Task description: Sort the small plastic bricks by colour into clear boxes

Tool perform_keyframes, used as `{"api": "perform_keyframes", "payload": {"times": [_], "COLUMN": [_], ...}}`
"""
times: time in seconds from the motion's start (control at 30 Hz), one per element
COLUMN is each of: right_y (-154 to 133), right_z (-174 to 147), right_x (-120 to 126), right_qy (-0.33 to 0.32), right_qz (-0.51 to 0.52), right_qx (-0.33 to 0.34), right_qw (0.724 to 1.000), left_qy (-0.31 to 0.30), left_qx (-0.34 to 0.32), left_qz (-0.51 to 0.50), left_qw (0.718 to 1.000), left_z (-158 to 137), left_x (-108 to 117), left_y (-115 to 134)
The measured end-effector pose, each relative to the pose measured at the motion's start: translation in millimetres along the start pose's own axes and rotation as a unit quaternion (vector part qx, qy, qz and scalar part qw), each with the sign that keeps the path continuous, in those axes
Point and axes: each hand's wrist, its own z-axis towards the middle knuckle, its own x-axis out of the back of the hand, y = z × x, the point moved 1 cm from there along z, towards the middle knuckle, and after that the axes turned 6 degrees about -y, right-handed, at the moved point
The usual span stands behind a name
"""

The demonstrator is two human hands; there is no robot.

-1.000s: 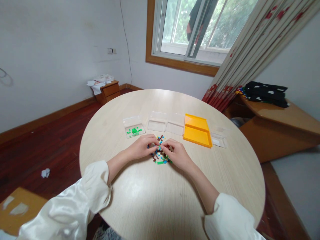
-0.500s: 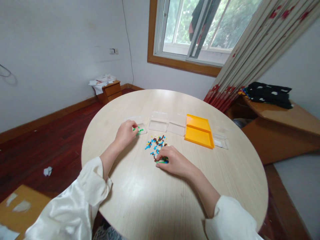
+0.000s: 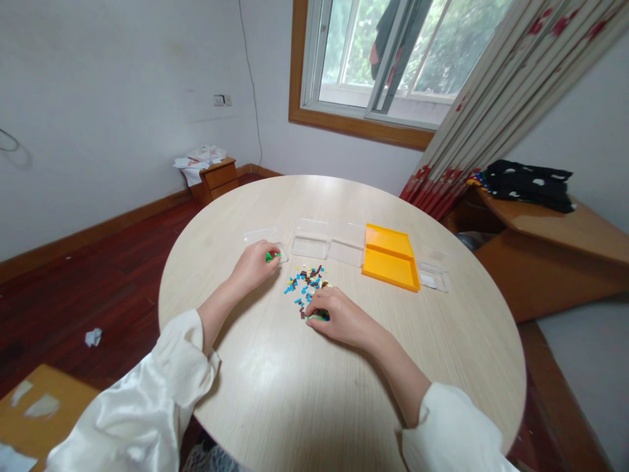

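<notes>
My left hand [image 3: 253, 265] is over the leftmost clear plastic box [image 3: 284, 255], fingers curled. Small green building blocks [image 3: 272, 255] show between its thumb and fingers; the hand covers much of the box. At the near edge of a loose pile of small blue, brown and yellow building blocks [image 3: 305, 283], my right hand [image 3: 341, 316] rests low on the table, thumb and fingers bent together. A thin green building block [image 3: 317, 318] shows at its fingertips, with darker pieces in the shade of the palm.
Two more open clear boxes [image 3: 309, 247] stand behind the pile. An open yellow case [image 3: 390, 267] lies to their right, followed by another clear box [image 3: 433, 278]. All are on a round wooden table [image 3: 275, 400]. A window and curtain are beyond.
My left hand has moved slightly right and its fingers have come down into the green blocks in the box. The right hand has stayed nearly in place at the pile.
</notes>
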Motion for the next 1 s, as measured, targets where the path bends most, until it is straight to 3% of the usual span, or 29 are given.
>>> {"api": "perform_keyframes", "payload": {"times": [0.13,0.23,0.47,0.63,0.9,1.0], "right_y": [-1.9,-2.4,2.0,2.4,-0.5,2.0], "right_z": [1.0,1.8,2.1,2.0,3.0,0.9], "right_x": [-0.5,0.9,7.3,8.5,7.0,11.8], "right_qy": [0.001,0.016,0.157,0.192,0.192,0.183], "right_qz": [0.005,-0.005,-0.014,-0.012,-0.010,-0.010], "right_qx": [-0.002,-0.011,-0.005,0.000,0.008,0.003], "right_qw": [1.000,1.000,0.987,0.981,0.981,0.983], "left_qy": [-0.053,-0.116,-0.232,-0.283,-0.315,-0.296], "left_qx": [-0.070,-0.082,-0.092,-0.092,-0.073,-0.057], "left_qz": [-0.093,-0.155,-0.287,-0.338,-0.391,-0.391], "left_qw": [0.992,0.978,0.925,0.893,0.862,0.870], "left_z": [-3.7,-7.7,-11.4,-14.1,-16.9,-14.6], "left_x": [-7.6,-12.1,-16.7,-16.0,-19.6,-17.1], "left_y": [11.0,19.5,30.2,35.6,36.5,34.6]}}
